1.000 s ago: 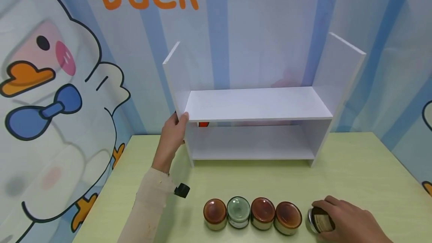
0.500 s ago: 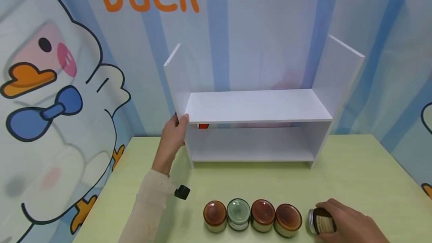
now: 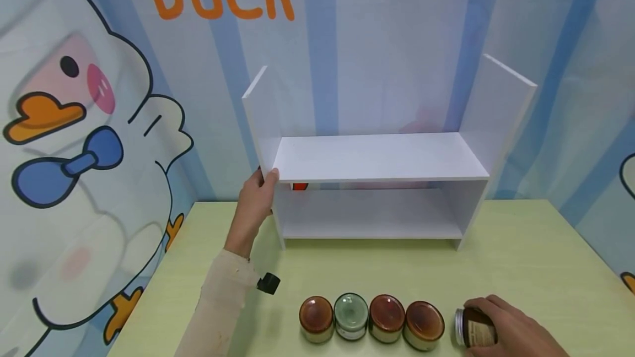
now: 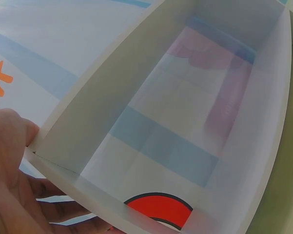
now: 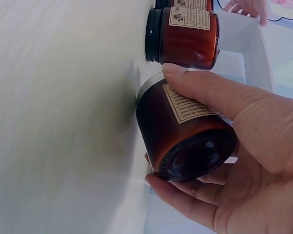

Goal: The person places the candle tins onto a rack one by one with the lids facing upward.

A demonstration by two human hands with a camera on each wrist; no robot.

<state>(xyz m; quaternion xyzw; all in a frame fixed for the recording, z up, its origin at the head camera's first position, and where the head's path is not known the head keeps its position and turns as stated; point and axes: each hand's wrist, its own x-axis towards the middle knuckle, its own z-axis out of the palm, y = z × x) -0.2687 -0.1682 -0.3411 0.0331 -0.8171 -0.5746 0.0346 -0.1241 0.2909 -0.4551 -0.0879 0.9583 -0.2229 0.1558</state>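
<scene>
At the right front of the table, my right hand (image 3: pixel 516 326) grips an amber glass jar (image 3: pixel 477 328) with a silver lid and a paper label. This jar lies tilted, its lid toward the left; in the right wrist view its dark base (image 5: pixel 200 153) faces the camera, between thumb and fingers. My left hand (image 3: pixel 255 203) holds the left side panel (image 3: pixel 263 125) of a white two-tier shelf (image 3: pixel 382 157), thumb at the front edge. In the left wrist view its fingers (image 4: pixel 63 209) reach behind that panel.
Left of the held jar stand three amber jars, one of them a near jar (image 3: pixel 424 324), and a green jar (image 3: pixel 351 315), in a row. The amber jar in the right wrist view (image 5: pixel 187 36) rests on its lid. Behind the shelf hangs a duck-print backdrop (image 3: pixel 387 43).
The held jar and my right hand shift slightly right, with more of the label showing. My left hand keeps its hold on the shelf. The whole head view drifts down a little.
</scene>
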